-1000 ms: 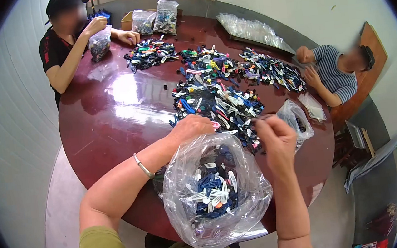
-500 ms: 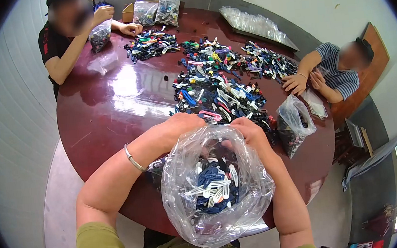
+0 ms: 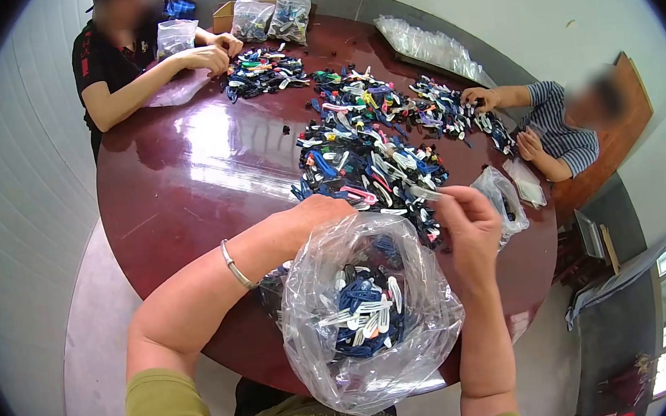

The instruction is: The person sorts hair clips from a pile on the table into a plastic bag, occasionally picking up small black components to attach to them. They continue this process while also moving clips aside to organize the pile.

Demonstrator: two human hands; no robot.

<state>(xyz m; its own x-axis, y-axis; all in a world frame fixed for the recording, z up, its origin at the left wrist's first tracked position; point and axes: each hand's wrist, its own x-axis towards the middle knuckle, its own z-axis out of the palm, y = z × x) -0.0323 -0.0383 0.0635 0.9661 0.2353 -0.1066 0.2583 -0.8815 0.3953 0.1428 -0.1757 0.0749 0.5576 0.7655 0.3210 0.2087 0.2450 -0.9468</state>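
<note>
A large clear plastic bag [image 3: 433,335] stands open at the table's near edge, with white and dark blue hair clips [image 3: 363,309] inside. My left hand [image 3: 325,210] is at the bag's far left rim, beside the near end of a big clip pile [image 3: 368,156]; its fingers are mostly hidden behind the plastic. To the right of the bag, my right hand [image 3: 468,215] is raised with thumb and fingers pinched on a whitish clip [image 3: 425,193], at the right side of the pile.
Two people sit across the round table [image 3: 157,217], their hands at smaller clip piles [image 3: 264,74]. Filled bags [image 3: 290,15] stand at the back, and a tray of clear bags [image 3: 434,47] lies back right. Another open bag [image 3: 501,200] is at the right.
My right hand has left the bag's rim, moved right and now pinches a whitish clip. The left co-worker's raised hand came down; the right co-worker's hand moved back over the clips.
</note>
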